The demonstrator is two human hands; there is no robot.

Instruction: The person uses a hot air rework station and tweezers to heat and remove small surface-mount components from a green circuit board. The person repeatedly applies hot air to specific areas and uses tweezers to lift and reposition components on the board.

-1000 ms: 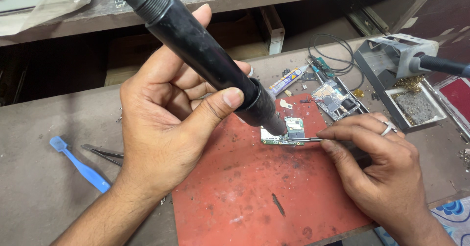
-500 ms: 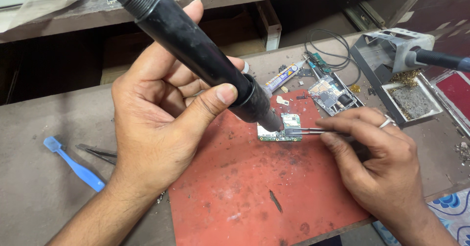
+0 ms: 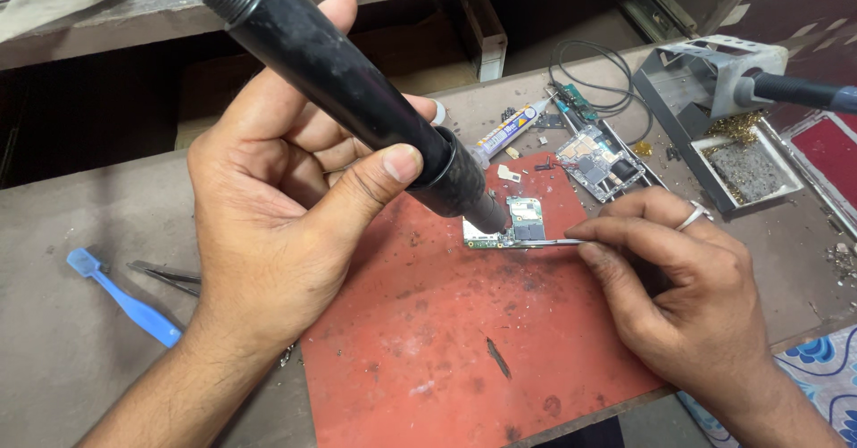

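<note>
Your left hand is wrapped around a thick black cylindrical hot-air tool, thumb pressed on its side and fingers curled behind it. The tool slants down to the right, and its narrow nozzle points at the left edge of a small green circuit board; you cannot tell whether the tip touches it. That board lies near the upper middle of a worn red rubber mat, which sits on the grey-brown tabletop.

Your right hand, with a silver ring on one finger, pinches thin metal tweezers between thumb and forefinger. Their tips rest at the board's lower right edge.

Just past the mat's top edge lie a small white glue tube with coloured print and a larger dismantled phone board in its dark frame, with a black wire looped behind it. Further right stands a grey metal soldering-iron stand with a tray at its foot.

Left of your left wrist, well apart from the mat, lie a blue plastic pry tool and a second pair of dark metal tweezers.
</note>
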